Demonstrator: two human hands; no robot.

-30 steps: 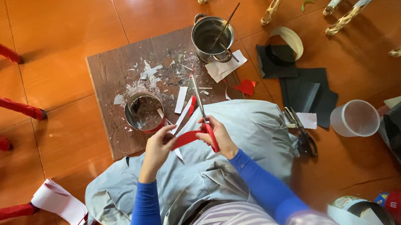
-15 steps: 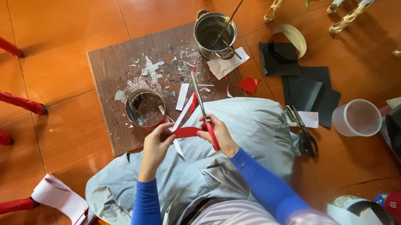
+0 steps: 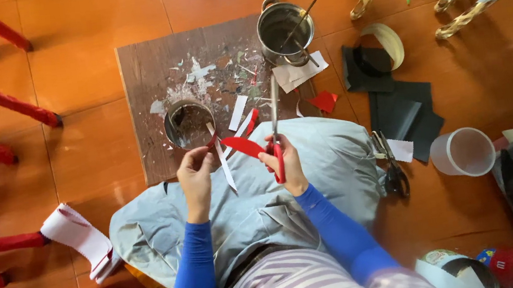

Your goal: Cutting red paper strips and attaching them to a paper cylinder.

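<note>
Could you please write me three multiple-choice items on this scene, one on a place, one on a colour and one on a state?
1. Where does the metal pot stand?
A. On the far right corner of the brown board
B. On the person's lap
C. Inside the clear plastic cup

2. What colour are the handles of the scissors in the right hand?
A. Black
B. Red
C. Yellow

3. What is the left hand doing?
A. Resting flat on the floor
B. Gripping the pot handle
C. Pinching a strip of red and white paper

Answers: 1 A, the pot sits at the board's far right corner; 2 B, the handles in the right hand show red; 3 C, the fingers close on the strip's end over the lap.
</note>
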